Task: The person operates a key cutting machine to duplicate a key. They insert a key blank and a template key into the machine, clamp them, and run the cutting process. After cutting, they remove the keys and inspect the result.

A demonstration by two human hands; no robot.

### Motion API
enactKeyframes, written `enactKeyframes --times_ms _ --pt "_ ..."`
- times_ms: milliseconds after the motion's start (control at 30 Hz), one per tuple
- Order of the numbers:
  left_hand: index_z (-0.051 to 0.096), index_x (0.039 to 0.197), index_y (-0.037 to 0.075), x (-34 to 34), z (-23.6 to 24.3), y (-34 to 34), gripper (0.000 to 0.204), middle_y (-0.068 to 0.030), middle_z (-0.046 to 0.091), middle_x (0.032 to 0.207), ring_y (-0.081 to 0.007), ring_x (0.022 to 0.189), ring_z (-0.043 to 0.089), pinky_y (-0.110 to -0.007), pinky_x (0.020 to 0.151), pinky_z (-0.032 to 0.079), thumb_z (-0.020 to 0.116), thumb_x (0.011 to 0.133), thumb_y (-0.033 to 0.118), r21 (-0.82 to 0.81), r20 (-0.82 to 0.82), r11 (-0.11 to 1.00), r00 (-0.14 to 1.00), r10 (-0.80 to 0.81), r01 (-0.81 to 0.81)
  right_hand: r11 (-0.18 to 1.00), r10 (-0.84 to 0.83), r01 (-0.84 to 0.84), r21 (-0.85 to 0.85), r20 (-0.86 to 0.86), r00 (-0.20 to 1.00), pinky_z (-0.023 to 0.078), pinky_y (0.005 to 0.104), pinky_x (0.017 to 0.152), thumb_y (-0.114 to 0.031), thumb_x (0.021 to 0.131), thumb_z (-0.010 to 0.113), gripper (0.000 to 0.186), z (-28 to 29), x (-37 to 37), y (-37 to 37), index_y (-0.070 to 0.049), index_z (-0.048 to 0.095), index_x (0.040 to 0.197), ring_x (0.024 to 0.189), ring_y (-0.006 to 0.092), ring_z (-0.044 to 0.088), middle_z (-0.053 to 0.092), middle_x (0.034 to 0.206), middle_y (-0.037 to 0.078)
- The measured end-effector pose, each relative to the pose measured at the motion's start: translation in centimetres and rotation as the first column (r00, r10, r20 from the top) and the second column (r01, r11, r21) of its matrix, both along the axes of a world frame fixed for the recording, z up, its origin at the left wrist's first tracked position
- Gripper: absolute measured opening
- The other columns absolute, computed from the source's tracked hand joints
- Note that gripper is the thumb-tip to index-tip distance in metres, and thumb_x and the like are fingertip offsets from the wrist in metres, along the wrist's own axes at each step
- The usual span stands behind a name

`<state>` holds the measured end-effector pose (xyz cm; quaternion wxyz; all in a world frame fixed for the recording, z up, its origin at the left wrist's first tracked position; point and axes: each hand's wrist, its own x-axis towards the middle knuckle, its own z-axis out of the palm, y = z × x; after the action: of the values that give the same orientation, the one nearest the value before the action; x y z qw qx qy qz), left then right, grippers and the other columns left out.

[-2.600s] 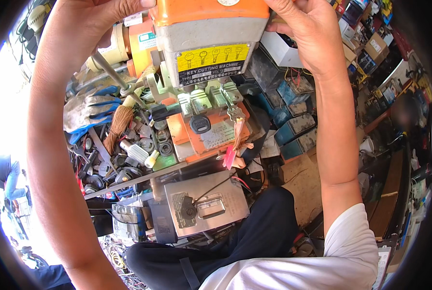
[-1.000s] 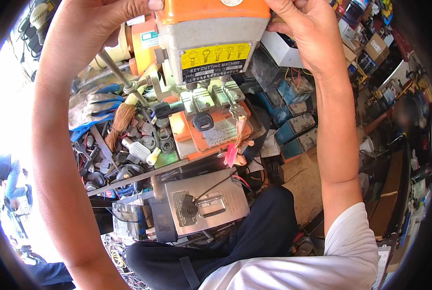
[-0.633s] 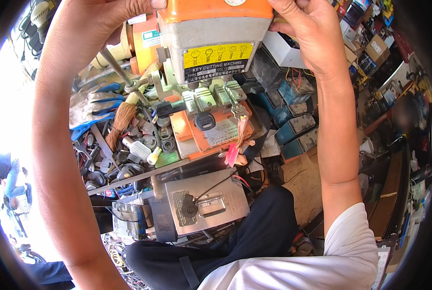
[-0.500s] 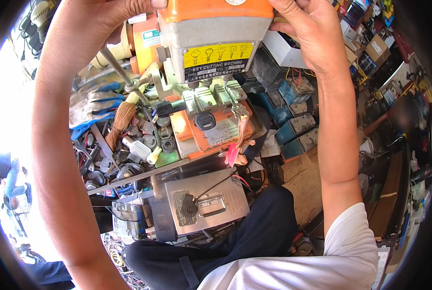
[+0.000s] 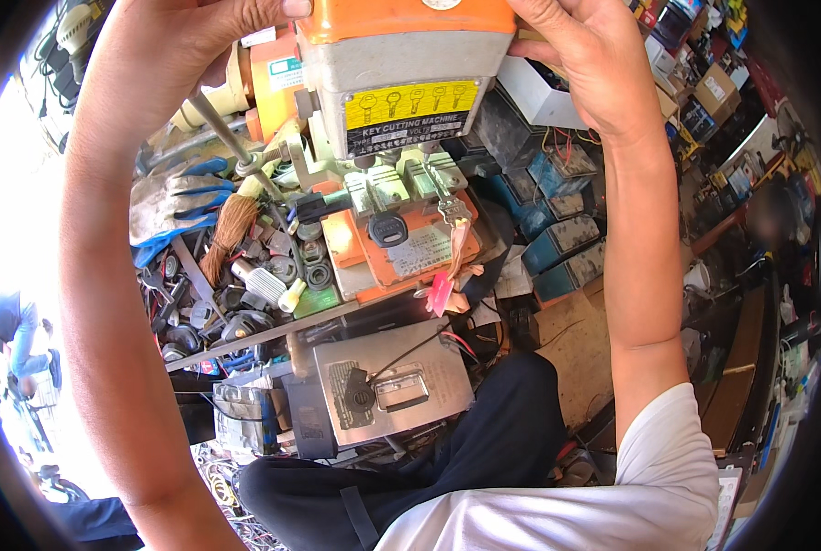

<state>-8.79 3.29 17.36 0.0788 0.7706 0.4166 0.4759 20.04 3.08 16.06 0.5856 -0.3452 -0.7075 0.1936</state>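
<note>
An orange and grey key cutting machine (image 5: 401, 83) with a yellow label stands on a cluttered bench at the top middle. My left hand (image 5: 204, 32) rests on its upper left side, fingers curled over the orange top. My right hand (image 5: 585, 64) grips its upper right corner. Two clamps hold keys on the machine's front: a black-headed key (image 5: 388, 228) on the left and a metal key (image 5: 452, 209) on the right, with a pink tag (image 5: 441, 292) hanging below it. A long metal lever (image 5: 222, 129) sticks out on the left.
A brush (image 5: 225, 241), blue gloves (image 5: 176, 197) and several small metal parts lie left of the machine. A grey metal box (image 5: 388, 386) sits below, near my knee in dark trousers. Blue boxes (image 5: 557, 243) and shelves of goods fill the right. A person stands far left.
Both hands stay on the machine's top. The view has shifted slightly; the machine sits a little lower in the picture.
</note>
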Motion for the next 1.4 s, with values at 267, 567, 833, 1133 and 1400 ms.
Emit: enactKeyframes --times_ms 267,567,833,1133,1400 --pt "0.069 0.118 -0.007 0.1 0.7 -0.2 0.053 -0.0065 0.073 0.068 -0.0059 0.044 0.054 -0.022 0.039 0.039 0.084 0.081 0.028 -0.083 0.032 0.991 0.994 -0.104 0.106 0.998 0.046 -0.046 -0.030 0.009 0.999 0.053 0.0213 0.065 -0.025 0.099 0.075 0.036 0.1 0.3 0.1 0.000 0.057 0.118 0.082 0.0083 0.065 0.068 0.099 0.005" --pt "0.069 0.119 -0.008 0.2 0.7 -0.3 0.052 -0.0086 0.075 0.074 -0.0055 0.048 0.057 -0.021 0.040 0.042 0.083 0.081 0.025 -0.074 0.000 0.996 0.998 -0.056 0.056 0.999 0.025 -0.025 -0.034 0.009 1.000 0.053 0.0213 0.064 -0.026 0.099 0.075 0.038 0.2 0.3 0.0 0.001 0.056 0.118 0.081 0.0083 0.065 0.068 0.098 0.005" --pt "0.069 0.120 -0.008 0.7 -0.2 0.0 0.055 -0.0077 0.073 0.069 -0.0057 0.044 0.054 -0.022 0.038 0.039 0.082 0.081 0.028 0.036 0.024 0.999 1.000 0.004 -0.005 0.999 0.027 -0.027 -0.025 0.013 1.000 0.053 0.0212 0.063 -0.027 0.098 0.076 0.038 0.2 0.3 0.2 0.000 0.056 0.116 0.079 0.0082 0.065 0.068 0.097 0.004" --pt "0.069 0.120 -0.008 0.2 0.2 -0.1 0.056 -0.0077 0.073 0.069 -0.0058 0.043 0.053 -0.022 0.038 0.039 0.083 0.081 0.029 -0.017 0.041 0.994 0.993 -0.108 0.108 1.000 0.022 -0.023 0.005 0.019 1.000 0.053 0.0206 0.060 -0.027 0.098 0.077 0.035 0.0 0.4 0.4 -0.001 0.058 0.111 0.073 0.0073 0.064 0.067 0.092 0.003" --pt "0.069 0.120 -0.008 -0.4 0.2 0.6 0.056 -0.0077 0.074 0.070 -0.0058 0.044 0.055 -0.022 0.039 0.039 0.084 0.081 0.030 -0.023 0.001 0.999 0.999 -0.044 0.044 1.000 0.002 -0.002 0.030 0.007 1.000 0.053 0.0203 0.058 -0.027 0.096 0.078 0.034 -0.1 0.2 0.4 -0.001 0.059 0.108 0.071 0.0069 0.064 0.065 0.090 0.002"
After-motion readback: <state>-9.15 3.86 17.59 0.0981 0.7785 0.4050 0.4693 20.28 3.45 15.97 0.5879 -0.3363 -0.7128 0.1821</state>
